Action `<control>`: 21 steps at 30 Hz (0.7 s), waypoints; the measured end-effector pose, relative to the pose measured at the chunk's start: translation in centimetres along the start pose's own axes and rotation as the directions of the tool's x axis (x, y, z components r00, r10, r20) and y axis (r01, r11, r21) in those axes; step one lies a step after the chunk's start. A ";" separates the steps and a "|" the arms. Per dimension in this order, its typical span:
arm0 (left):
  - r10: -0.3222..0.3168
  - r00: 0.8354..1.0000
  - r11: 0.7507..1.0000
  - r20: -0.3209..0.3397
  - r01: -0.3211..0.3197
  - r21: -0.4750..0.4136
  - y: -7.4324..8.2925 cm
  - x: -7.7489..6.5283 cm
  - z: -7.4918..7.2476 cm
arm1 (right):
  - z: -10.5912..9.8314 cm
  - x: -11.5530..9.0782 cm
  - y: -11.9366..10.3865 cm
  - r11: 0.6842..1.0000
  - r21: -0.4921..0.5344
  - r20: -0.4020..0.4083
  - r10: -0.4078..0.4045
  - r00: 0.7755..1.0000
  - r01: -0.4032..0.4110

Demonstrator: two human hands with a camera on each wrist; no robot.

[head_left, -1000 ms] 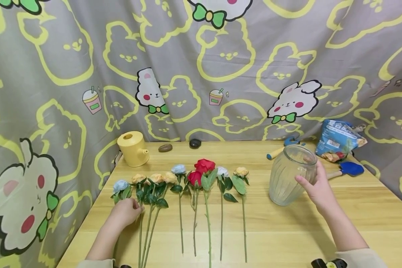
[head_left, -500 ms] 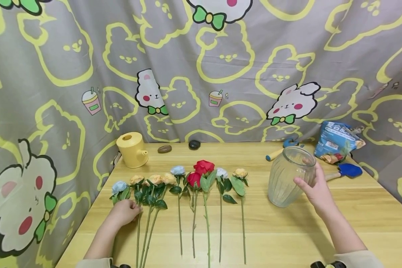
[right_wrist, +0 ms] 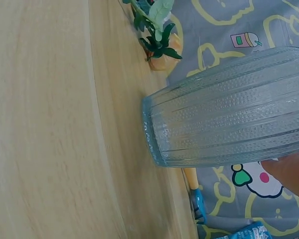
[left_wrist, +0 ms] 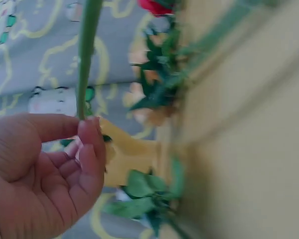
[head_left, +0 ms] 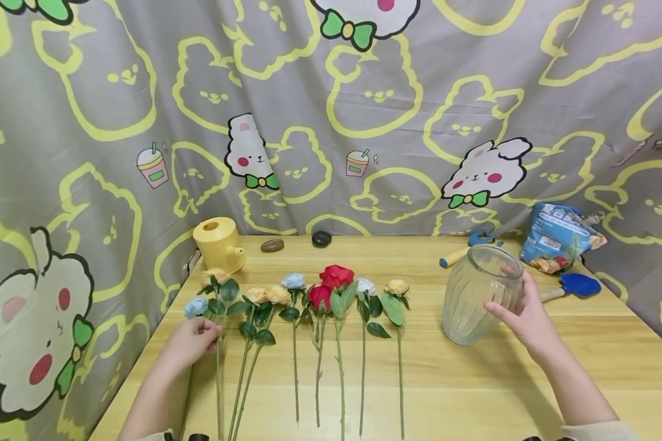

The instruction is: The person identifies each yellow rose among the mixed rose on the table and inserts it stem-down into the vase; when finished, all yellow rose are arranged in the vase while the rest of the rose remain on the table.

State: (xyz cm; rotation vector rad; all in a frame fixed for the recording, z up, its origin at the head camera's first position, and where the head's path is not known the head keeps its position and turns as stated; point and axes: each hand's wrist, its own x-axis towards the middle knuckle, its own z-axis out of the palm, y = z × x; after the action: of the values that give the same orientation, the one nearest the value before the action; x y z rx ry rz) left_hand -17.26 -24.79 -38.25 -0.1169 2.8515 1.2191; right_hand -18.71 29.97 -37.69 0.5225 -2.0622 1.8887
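Note:
My left hand (head_left: 190,343) pinches the green stem (left_wrist: 87,55) of an artificial rose between thumb and fingertips. That rose's pale orange bloom (head_left: 218,274) rises above the hand, overlapping the watering can in the head view. A light blue rose (head_left: 196,307) lies just beyond the hand, its stem partly hidden by the wrist. Two more pale orange roses (head_left: 257,296) lie to the right. My right hand (head_left: 529,321) grips the upper side of a ribbed clear glass vase (head_left: 469,306), thumb on the near side. The vase leans slightly, and no flower shows in it.
Along the middle lie red roses (head_left: 338,277), another light blue rose (head_left: 293,281), a white rose (head_left: 366,286) and an orange rose (head_left: 396,286). Behind are a yellow watering can (head_left: 219,248), brown stone (head_left: 272,245), black stone (head_left: 321,239), hand rake (head_left: 455,256), blue shovel (head_left: 580,285) and blue bag (head_left: 557,236).
My left hand has lifted one pale orange rose away from its two neighbours, moving it up and to the left. The right hand and the vase have stayed nearly in place.

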 end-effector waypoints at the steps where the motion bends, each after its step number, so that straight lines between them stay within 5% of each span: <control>1: 0.008 1.000 0.999 -0.007 -0.008 -0.034 0.4 -0.1 -0.2 | 0.0 0.0 0.0 1.000 -0.005 -0.002 -0.002 1.000 0.002; 6: 0.108 0.993 0.975 -0.054 -0.116 -0.191 3.2 -0.4 -1.0 | -0.1 0.1 -0.1 1.000 -0.024 -0.011 -0.007 1.000 0.007; 12: 0.287 0.952 0.913 -0.105 -0.306 -0.271 7.9 0.5 -0.5 | -0.3 0.2 0.0 1.000 -0.024 -0.012 -0.012 1.000 0.012; 21: 0.572 0.810 0.732 -0.130 -0.576 -0.364 18.0 2.6 1.2 | 0.1 0.0 0.2 1.000 -0.022 -0.024 -0.009 1.000 0.009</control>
State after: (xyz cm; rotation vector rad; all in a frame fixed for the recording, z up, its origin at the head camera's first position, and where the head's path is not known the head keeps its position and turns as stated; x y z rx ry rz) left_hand -21.39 -11.67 -26.34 0.8246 2.6782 1.8752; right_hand -18.77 29.88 -37.87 0.5007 -2.0594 1.8565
